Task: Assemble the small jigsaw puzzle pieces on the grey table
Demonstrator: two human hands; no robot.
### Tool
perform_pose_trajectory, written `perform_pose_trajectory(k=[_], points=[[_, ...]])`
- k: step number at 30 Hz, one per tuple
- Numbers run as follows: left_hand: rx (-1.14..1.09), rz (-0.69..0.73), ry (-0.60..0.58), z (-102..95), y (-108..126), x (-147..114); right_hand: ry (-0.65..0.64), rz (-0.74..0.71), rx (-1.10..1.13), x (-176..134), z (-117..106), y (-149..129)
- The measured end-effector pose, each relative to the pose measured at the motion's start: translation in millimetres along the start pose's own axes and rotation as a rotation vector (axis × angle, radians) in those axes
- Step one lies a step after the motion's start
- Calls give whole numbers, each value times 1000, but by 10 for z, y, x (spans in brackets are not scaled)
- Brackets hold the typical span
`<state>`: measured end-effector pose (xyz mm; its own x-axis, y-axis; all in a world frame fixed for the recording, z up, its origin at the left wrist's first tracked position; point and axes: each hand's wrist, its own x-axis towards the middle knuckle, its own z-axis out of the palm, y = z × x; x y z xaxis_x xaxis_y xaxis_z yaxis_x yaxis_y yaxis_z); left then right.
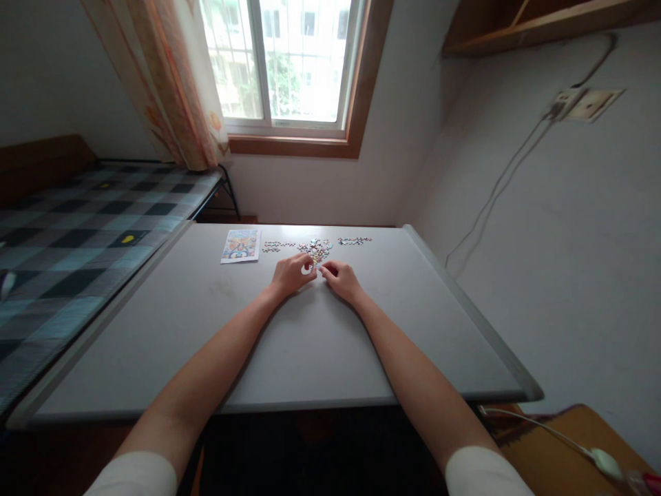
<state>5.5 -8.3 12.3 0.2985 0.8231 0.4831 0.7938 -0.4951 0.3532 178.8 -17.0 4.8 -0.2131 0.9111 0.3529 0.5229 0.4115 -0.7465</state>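
Note:
A loose pile of small colourful jigsaw pieces (317,246) lies toward the far side of the grey-white table (299,344). Just in front of it, my left hand (293,273) is curled, thumb and forefinger meeting in a pinch; whatever they hold is too small to make out. Close beside it on the right, my right hand (341,278) pinches a tiny pale jigsaw piece at its fingertips. Joined strips of pieces (273,246) lie left of the pile, and another joined strip (354,241) lies to its right.
A printed picture sheet (240,246) lies on the table left of the pieces. A bed with a checked cover (129,200) stands along the left. Behind are a window (304,62) and curtain (170,83). A cable (496,189) hangs on the right wall.

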Motion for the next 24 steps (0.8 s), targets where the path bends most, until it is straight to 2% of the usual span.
perform_pose_trajectory(k=[24], points=[[1,14,11,6,-15,0,7,7,25,4,5,25]])
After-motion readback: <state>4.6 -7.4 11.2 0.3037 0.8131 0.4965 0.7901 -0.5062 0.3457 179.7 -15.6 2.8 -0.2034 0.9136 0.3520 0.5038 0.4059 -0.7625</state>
